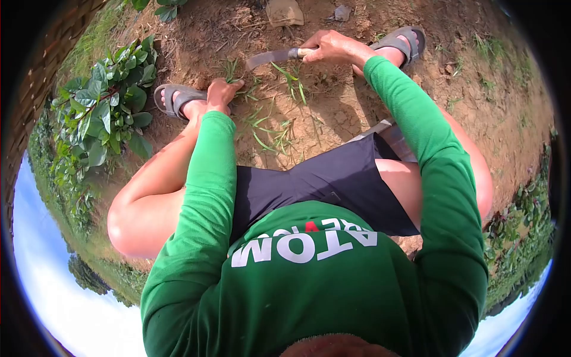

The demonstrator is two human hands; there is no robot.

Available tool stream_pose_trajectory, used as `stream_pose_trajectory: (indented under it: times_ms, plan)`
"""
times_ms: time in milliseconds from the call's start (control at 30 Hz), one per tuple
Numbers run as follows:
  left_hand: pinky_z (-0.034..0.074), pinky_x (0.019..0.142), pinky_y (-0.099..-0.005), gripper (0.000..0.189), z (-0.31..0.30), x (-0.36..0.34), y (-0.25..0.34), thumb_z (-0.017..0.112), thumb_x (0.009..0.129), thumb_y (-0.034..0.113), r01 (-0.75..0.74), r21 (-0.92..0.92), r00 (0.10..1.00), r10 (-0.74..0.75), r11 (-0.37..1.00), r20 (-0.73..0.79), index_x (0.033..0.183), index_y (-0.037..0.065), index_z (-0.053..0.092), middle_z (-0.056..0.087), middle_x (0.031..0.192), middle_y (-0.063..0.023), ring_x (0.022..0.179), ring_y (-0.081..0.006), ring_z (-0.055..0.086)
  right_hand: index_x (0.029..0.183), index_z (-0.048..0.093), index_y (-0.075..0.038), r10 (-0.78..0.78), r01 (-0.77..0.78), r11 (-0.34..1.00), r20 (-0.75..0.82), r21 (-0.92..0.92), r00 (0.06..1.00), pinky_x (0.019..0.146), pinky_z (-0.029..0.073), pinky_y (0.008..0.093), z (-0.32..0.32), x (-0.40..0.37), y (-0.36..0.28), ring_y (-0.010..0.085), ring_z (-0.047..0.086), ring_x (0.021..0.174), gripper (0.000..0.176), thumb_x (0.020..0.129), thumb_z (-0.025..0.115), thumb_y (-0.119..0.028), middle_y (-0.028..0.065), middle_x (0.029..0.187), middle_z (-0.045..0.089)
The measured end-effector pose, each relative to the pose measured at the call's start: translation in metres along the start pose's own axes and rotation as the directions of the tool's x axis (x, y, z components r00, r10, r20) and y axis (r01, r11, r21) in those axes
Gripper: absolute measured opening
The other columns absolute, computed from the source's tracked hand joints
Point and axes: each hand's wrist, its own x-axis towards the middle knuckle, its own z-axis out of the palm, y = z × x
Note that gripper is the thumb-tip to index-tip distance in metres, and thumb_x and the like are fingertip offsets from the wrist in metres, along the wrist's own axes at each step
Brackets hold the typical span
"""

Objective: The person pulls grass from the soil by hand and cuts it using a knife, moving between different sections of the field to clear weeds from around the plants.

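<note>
My right hand (333, 47) is closed round the light handle of a knife (270, 59). Its broad, slightly curved blade points left, low over the soil. My left hand (223, 94) is low by my left foot, its fingers curled at a tuft of grass (230, 69); the grip itself is partly hidden. Between the hands and my body, grass weeds (291, 83) grow from the dry brown ground (321, 122). More loose blades of grass (264, 131) lie or grow closer to my shorts.
A leafy green plant (104, 104) stands left of my left sandal (173, 100). My right sandal (404, 44) is planted at the upper right. A flat tan object (284, 13) and a small grey scrap (342, 13) lie on the soil ahead. Low plants (523, 226) grow at right.
</note>
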Motion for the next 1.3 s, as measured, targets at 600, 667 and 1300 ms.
stream_pose_trajectory:
  times_ms: [600,667,1300]
  plan:
    - [0.05,0.103,-0.0475,0.088,-0.001,-0.052,0.169,0.065,0.086,0.071,0.031,-0.159,0.959,0.016,0.987,0.284,0.127,-0.007,0.067,0.066,0.131,-0.0279,0.123,-0.0416,0.064,0.106,0.079,-0.008,0.18,-0.183,0.982,0.051,0.048,0.982,0.065,0.052,0.0331,-0.118,-0.072,0.035,0.0121,0.064,0.072,0.023,0.087,0.075,-0.02,0.0009,0.081,0.074]
    - [0.051,0.101,-0.0464,0.073,0.009,-0.054,0.176,0.071,0.089,0.058,0.004,-0.158,0.949,0.047,0.987,0.313,0.127,-0.005,0.068,0.068,0.127,-0.0267,0.121,-0.0412,0.065,0.123,0.075,-0.007,0.106,-0.101,0.989,0.038,-0.109,0.994,0.074,0.053,0.036,-0.094,-0.059,0.077,0.0167,0.066,0.081,0.041,0.086,0.078,-0.024,0.0072,0.087,0.074]
    - [0.053,0.09,-0.0394,0.036,0.063,-0.037,0.117,0.075,0.094,0.033,0.06,-0.466,0.93,0.12,0.883,0.346,0.117,0.005,0.073,0.076,0.107,-0.0133,0.097,-0.0245,0.07,0.108,0.079,-0.01,0.177,-0.165,0.982,0.126,-0.097,0.976,0.072,0.053,0.0372,-0.093,-0.077,0.025,0.0163,0.067,0.079,0.027,0.085,0.076,-0.024,0.0058,0.087,0.077]
